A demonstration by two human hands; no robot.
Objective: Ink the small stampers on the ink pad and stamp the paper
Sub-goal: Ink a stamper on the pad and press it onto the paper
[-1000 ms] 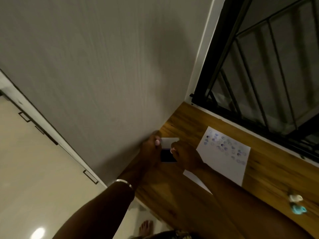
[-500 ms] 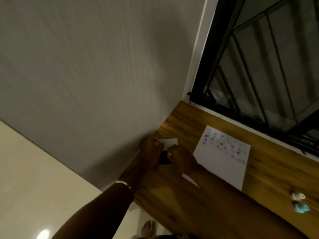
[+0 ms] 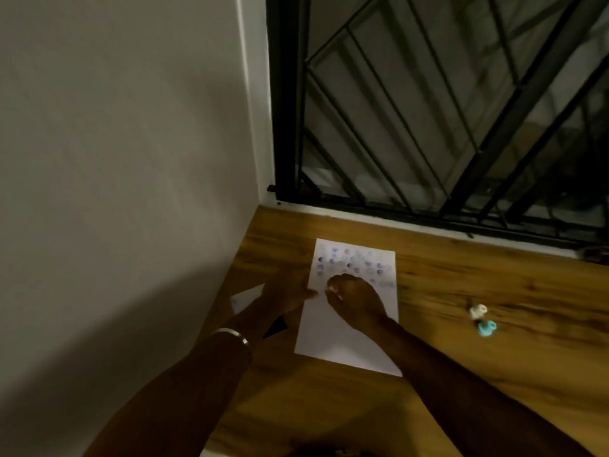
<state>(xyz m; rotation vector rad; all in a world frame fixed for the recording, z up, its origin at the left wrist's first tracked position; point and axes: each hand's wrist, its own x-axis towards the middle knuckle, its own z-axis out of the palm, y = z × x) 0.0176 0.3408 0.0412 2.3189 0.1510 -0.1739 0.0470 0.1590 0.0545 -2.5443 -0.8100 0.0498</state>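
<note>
A white paper (image 3: pixel 333 341) lies on the wooden table, with rows of blue and purple stamp marks (image 3: pixel 359 263) across its far end. My right hand (image 3: pixel 357 300) is over the paper's middle, fingertips pinched downward on a small stamper that barely shows. My left hand (image 3: pixel 286 291) lies flat with fingers apart, its tips at the paper's left edge. The dark ink pad (image 3: pixel 276 325) peeks out beneath my left forearm, and its white lid (image 3: pixel 245 296) lies beside it near the wall. Two more small stampers, one white (image 3: pixel 478 311) and one blue (image 3: pixel 486 328), lie to the right of the paper.
The wooden table (image 3: pixel 461 374) fits into a corner. A grey wall (image 3: pixel 131 192) runs along its left side and a black barred window (image 3: pixel 428 127) along the back. A metal bangle (image 3: pixel 230 334) is on my left wrist.
Both hands have left the ink pad by the wall and moved right. The right hand now presses on the paper and the left rests at the paper's edge. The view swung right.
</note>
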